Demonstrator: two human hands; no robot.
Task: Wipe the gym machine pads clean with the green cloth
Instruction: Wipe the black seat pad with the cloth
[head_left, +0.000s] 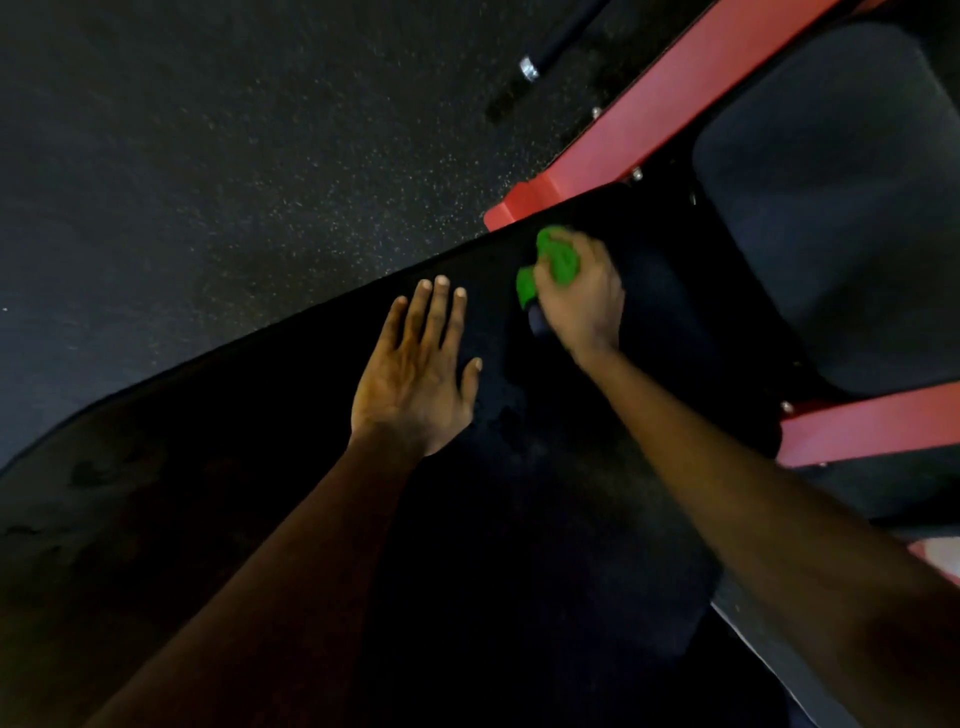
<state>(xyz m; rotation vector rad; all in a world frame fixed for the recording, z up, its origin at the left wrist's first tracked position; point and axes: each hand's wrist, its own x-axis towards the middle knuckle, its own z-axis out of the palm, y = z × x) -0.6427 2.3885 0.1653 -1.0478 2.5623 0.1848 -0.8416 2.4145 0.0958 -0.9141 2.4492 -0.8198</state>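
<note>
Gripping the green cloth (558, 260) in the right hand (582, 301), wadding it into a tight ball inside curled fingers, probably to put firmer pressure on one spot. Pressing it down near the far edge of the long black pad (234, 493), just beside the corner of the red frame (649, 124). Blurring slightly round the cloth, so not showing how much of it is meeting the pad.

Laying the left hand (415, 374) flat beside the cloth but apart from it, with fingers (434, 322) straight and spread, holding nothing. Seeming to rest on the pad, likely bracing the body while reaching forward, or steadying the pad under the rubbing.

Working on dark, smooth upholstery with faint mottled patches between the two hands, possibly damp or smeared. Leaving a second pad (841, 208) on the right, between two red bars, judged not yet done.

Standing over a black speckled rubber floor (208, 156), with a dark bar (530, 68) with a metal end lying further off.
</note>
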